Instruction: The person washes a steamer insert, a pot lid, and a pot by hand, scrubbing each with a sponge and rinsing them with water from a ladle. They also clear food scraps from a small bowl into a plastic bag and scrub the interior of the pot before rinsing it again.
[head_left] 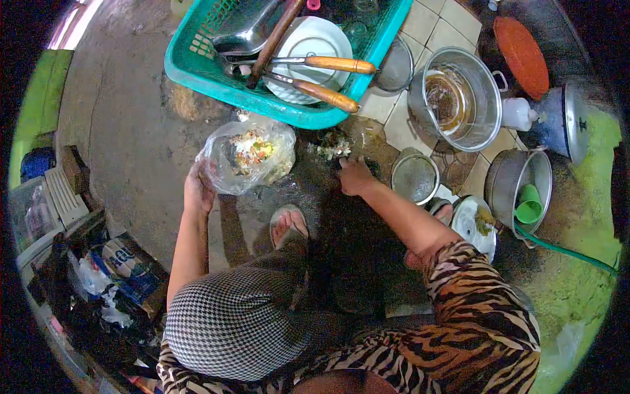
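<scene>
My left hand [202, 185] is closed on the near-left side of a clear plastic bag [283, 172]. Inside the bag's spread mouth lie food scraps [252, 152], white, orange and yellow bits. On the wet floor to the right of the bag is a small heap of whitish food scraps [333, 148]. At the near-right edge of this heap is my right hand [356, 177], its fingers bent together and pointing down. What the right fingertips hold, if anything, is hidden.
A teal plastic basket [252, 105] with plates and wooden-handled utensils stands just beyond the bag. To the right are a large metal pot [482, 128], a round strainer [415, 176], another pot [502, 190] with a green cup [528, 205], and a green hose [571, 251].
</scene>
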`<state>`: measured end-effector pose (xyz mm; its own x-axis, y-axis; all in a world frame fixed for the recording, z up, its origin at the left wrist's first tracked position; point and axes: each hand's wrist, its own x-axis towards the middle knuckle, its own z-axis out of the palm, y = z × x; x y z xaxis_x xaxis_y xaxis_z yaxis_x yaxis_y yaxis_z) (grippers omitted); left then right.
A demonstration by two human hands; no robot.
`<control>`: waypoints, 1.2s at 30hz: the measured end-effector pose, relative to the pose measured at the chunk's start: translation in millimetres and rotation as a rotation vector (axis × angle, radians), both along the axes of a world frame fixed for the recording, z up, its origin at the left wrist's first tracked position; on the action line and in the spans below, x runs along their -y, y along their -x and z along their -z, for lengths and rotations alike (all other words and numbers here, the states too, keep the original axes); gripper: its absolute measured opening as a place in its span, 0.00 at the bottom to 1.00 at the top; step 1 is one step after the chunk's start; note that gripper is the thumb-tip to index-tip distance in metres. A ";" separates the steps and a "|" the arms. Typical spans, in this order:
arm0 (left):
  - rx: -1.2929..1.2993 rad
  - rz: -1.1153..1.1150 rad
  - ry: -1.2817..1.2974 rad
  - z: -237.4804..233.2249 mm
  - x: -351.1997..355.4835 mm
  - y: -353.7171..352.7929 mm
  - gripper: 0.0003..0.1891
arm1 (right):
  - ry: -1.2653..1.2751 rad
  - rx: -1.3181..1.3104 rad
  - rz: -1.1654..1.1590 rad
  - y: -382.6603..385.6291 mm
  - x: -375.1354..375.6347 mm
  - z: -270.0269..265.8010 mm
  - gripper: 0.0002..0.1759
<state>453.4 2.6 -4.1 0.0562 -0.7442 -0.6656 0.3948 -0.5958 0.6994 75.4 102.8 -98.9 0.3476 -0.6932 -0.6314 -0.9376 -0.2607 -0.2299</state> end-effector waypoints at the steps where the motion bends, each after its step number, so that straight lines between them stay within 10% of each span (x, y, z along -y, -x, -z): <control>1: 0.009 -0.013 -0.010 -16.9 -2.4 14.4 0.19 | -0.006 -0.079 -0.075 4.0 -5.6 0.6 0.21; 8: -0.040 0.030 0.005 -6.2 -8.3 8.4 0.18 | 0.132 0.024 0.046 44.3 -40.2 1.3 0.26; 24: -0.063 0.098 -0.049 -19.4 -10.2 20.8 0.17 | -0.397 -0.438 0.296 162.9 -83.3 -40.8 0.30; 26: 0.413 0.244 0.141 -39.1 -13.7 39.0 0.17 | -0.254 -0.333 0.417 156.4 -70.6 -37.8 0.26; 29: 0.421 0.308 0.170 -24.9 -13.0 31.7 0.14 | -0.095 -0.071 0.668 152.6 -62.1 92.5 0.21; 32: 0.407 0.290 0.115 -20.9 -13.7 30.6 0.11 | -0.332 0.669 1.450 82.4 -51.2 109.8 0.18; 36: 0.403 0.187 0.099 -29.2 -11.2 33.6 0.10 | -0.179 0.977 1.490 12.9 -34.9 113.6 0.14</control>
<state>419.7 13.8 25.1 0.1544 -0.8250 -0.5437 -0.0288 -0.5538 0.8321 62.5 137.7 -212.5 -0.1880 -0.6933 -0.6957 0.1444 0.6811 -0.7178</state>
